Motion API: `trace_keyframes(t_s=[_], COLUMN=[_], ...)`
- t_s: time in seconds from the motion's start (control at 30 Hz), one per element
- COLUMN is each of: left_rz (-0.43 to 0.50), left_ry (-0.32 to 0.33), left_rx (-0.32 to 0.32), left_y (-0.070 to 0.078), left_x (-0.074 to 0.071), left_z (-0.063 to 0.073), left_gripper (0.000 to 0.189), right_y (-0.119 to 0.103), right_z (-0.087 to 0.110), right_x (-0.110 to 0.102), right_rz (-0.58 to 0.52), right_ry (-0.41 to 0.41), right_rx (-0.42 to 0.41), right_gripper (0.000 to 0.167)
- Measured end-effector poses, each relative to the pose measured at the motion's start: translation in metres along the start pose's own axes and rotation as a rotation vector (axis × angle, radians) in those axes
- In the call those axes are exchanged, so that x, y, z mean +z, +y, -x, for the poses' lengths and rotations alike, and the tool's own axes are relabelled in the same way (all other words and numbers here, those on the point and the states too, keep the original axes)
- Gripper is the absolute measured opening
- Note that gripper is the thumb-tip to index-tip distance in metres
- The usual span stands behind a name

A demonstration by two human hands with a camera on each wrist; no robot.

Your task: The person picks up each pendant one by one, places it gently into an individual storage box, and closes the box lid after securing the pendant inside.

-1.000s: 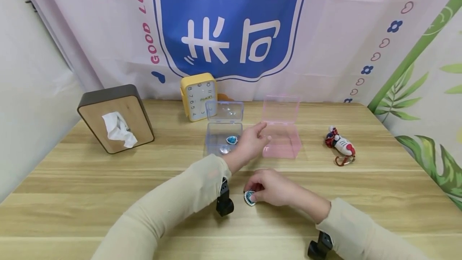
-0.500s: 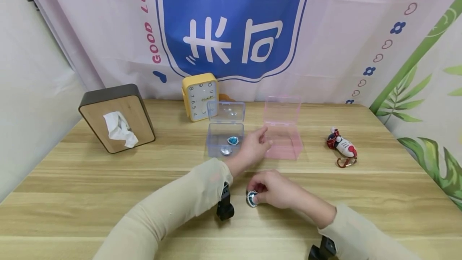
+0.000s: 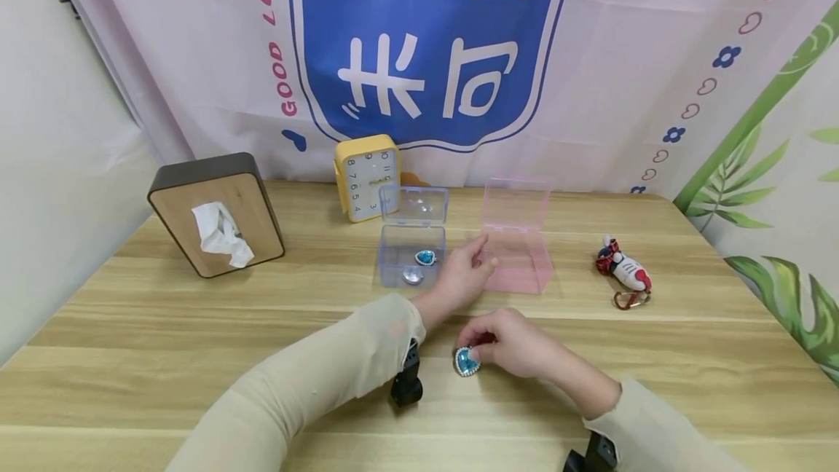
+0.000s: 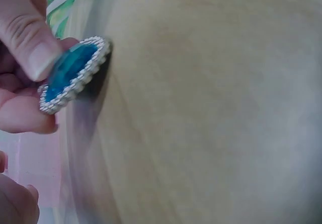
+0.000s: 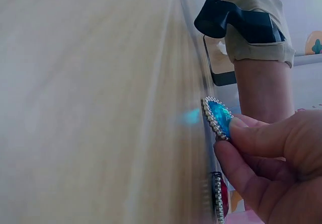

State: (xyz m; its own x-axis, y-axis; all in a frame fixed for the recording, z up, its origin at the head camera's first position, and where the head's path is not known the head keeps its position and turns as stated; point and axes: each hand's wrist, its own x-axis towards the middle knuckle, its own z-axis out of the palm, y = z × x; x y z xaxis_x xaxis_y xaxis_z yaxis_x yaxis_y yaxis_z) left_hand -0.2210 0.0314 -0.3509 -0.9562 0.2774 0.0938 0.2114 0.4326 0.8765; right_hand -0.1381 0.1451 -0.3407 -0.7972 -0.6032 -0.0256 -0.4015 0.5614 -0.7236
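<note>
Near the middle, the gem (image 3: 466, 363) is gleaming teal-blue inside a silvery beaded rim, and the table (image 3: 131, 341) is showing streaky tan grain. Farther off, the left case (image 3: 392, 278) is showing translucent bluish-violet around a blue jewel (image 3: 425, 258), the right case (image 3: 514, 281) is glowing translucent pink, and the toy (image 3: 631, 273) at right is mixing white, red and dark patches. On the left, the tissue box (image 3: 186, 235) is pairing dark edges with wood grain, the clock (image 3: 365, 179) is wearing yellow round a white face, and the far banner (image 3: 590, 93) is carrying a blue shield with white characters.
</note>
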Motion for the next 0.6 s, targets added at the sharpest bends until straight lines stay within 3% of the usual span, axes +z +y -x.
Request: trace_keyframes(t_s=[0.2,0.4,0.6], left_rz=[0.004,0.005,-0.002], left_ry=[0.017,0.005,0.014], left_rx=[0.037,0.033,0.046], left_y=[-0.002,-0.003,-0.006], left_x=[0.001,0.002,0.003], left_z=[0.000,0.000,0.000], left_gripper=[0.051,0.052,0.053], right_y=[0.003,0.006,0.009], right_z=[0.002,0.007,0.014], right_x=[-0.004,-0.016,-0.031], right_rz=[-0.080,-0.149,-0.139], right_ry=[0.006,0.027,0.050], right_rx=[0.045,0.093,0.121], right_gripper=[0.014,0.015,0.014])
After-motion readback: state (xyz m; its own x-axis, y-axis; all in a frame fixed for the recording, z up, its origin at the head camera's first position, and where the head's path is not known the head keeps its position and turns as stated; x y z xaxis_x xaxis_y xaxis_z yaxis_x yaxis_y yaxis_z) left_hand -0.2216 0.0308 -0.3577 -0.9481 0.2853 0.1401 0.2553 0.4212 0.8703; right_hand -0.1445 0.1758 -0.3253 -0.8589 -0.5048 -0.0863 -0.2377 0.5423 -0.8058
